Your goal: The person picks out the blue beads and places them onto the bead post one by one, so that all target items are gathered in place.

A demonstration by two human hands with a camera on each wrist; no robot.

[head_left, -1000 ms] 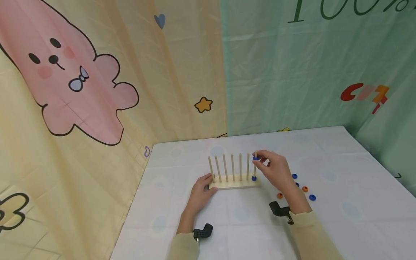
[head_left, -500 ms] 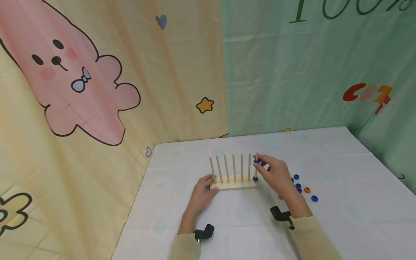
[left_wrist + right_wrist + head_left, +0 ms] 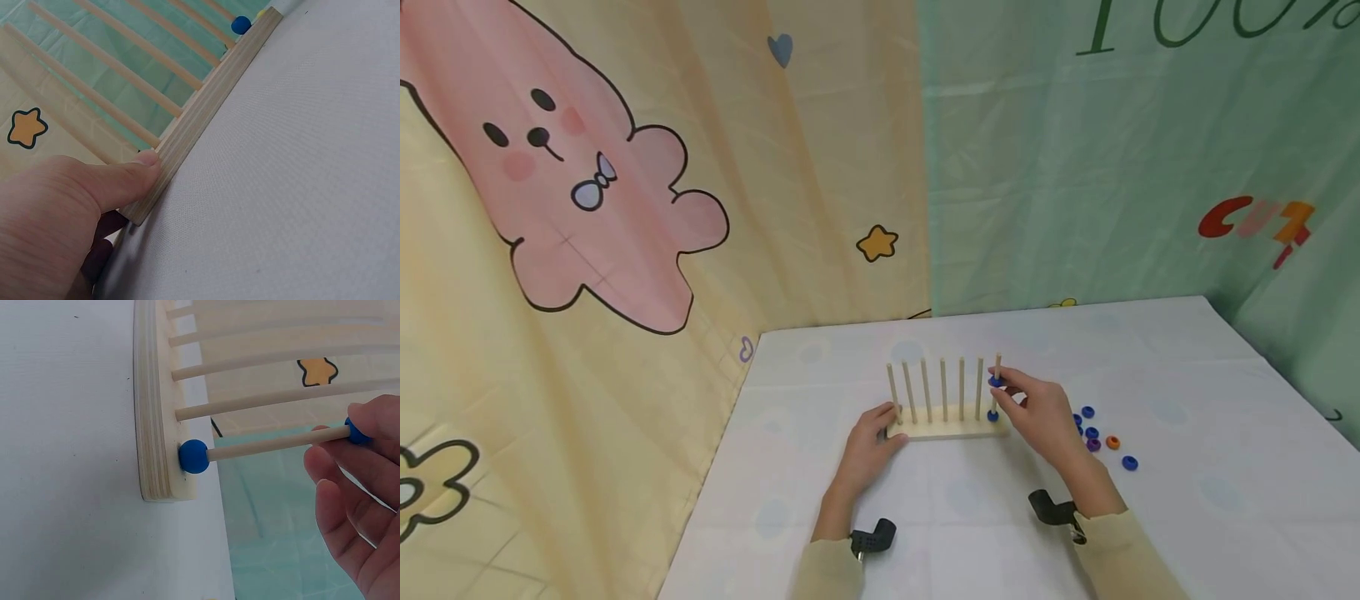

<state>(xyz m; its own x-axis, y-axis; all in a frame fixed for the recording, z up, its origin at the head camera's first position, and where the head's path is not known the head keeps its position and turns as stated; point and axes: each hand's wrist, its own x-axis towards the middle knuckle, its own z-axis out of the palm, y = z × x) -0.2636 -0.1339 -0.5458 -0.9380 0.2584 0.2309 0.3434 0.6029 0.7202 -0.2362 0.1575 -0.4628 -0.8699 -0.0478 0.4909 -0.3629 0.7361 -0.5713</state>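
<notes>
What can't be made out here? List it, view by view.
- Head view: the loose beads are too small to count surely; the right hand covers some.
- Left wrist view: the left hand hides the rack end; peg tops cut off.
- Right wrist view: fingers mostly hide the upper blue bead.

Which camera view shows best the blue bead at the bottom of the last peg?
The right wrist view: the blue bead sits large and sharp against the wooden base. The head view shows it tiny; the left wrist view shows it small and far.
</notes>
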